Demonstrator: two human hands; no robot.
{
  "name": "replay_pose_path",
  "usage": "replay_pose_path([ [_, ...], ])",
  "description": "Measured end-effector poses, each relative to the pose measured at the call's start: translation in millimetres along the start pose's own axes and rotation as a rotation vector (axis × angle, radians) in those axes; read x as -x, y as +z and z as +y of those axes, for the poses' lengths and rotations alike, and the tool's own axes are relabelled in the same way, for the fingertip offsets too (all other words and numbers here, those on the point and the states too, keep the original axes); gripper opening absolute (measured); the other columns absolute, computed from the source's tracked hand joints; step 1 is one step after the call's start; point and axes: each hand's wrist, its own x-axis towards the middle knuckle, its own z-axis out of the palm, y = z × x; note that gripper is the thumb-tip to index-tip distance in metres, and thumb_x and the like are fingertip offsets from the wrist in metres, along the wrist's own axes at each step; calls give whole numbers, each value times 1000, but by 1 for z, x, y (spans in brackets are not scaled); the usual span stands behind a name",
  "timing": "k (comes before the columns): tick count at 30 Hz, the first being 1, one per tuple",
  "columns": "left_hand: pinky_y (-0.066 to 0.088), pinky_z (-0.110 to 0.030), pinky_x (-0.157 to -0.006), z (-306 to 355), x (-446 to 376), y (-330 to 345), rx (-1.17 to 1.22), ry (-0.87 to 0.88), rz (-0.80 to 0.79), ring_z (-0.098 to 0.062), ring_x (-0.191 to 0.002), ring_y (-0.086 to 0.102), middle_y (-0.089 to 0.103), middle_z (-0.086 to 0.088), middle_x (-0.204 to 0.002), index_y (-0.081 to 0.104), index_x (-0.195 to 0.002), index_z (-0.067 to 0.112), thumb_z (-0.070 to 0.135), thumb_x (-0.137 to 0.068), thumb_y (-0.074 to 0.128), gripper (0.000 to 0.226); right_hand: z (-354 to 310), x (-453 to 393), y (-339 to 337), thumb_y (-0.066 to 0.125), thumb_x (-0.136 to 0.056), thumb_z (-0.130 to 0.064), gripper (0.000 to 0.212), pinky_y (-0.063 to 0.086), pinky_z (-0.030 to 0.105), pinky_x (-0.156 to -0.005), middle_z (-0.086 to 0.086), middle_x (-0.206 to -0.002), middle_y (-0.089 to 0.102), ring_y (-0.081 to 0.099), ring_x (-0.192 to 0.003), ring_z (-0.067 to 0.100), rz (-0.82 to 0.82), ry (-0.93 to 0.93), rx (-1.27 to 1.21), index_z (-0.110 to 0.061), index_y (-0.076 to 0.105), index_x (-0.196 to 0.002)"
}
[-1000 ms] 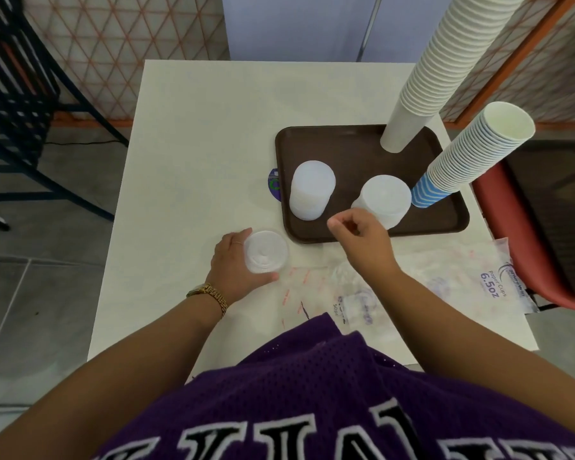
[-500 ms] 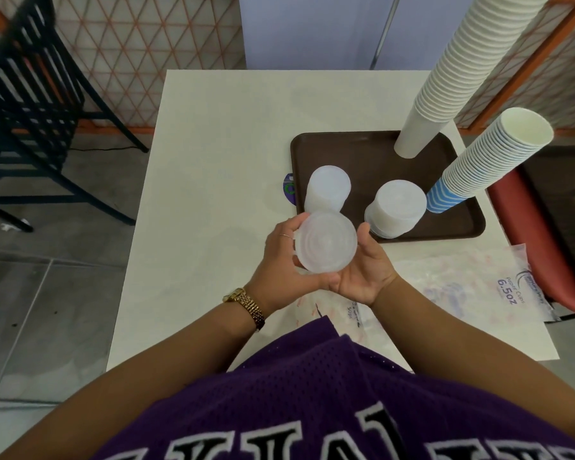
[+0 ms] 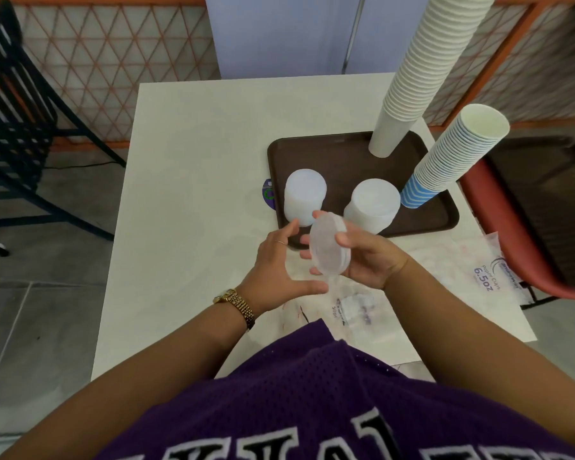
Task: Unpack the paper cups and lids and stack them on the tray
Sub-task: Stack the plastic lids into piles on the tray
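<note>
White table (image 3: 193,180) fills mid-frame, and just below the brown tray (image 3: 346,154) the right hand (image 3: 369,260) curls its fingers round a small stack of lids (image 3: 329,249), likely light, slippery and easily crushed, best gripped by the rims, while the left hand (image 3: 276,263) spreads wide beside it.
</note>
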Motion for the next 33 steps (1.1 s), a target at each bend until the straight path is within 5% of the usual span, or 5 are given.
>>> replay_pose_path([
  [7,29,-45,-112,-43,-10,1,-351,-321,176,-27,-142,23,23,-3,-155,32,-148,26,60,-81,63,82,-103,23,-20,84,-72,-35,87,40,36,-103,-6,-142,35,39,-128,16,473,-76,1296,-38,31,-141],
  [13,25,-49,-114,-67,-10,3,-596,-415,59,-30,-146,16,17,-3,-159,34,-147,30,52,-90,55,64,-119,-20,-41,83,-70,-45,95,45,46,-97,8,-142,36,41,-127,32,473,218,1798,-33,26,-146],
  [22,25,-49,-114,-66,-10,2,-617,-422,62,-28,-146,14,17,0,-160,32,-147,33,41,-92,53,60,-99,-39,-58,87,-63,-46,106,39,54,-103,10,-148,23,24,-138,37,461,284,1935,-41,23,-147],
  [28,25,-50,-114,-66,-12,1,-604,-433,65,-28,-145,16,19,0,-159,34,-146,34,38,-92,53,57,-93,-42,-59,86,-68,-34,83,44,48,-99,8,-142,27,29,-132,33,472,253,1942,-38,37,-135],
  [33,27,-50,-113,-67,-12,-3,-605,-435,46,-28,-145,18,20,1,-158,36,-145,36,38,-92,53,56,-89,-39,-61,86,-65,-42,97,39,53,-104,8,-146,25,24,-136,34,490,252,1904,-40,29,-144],
])
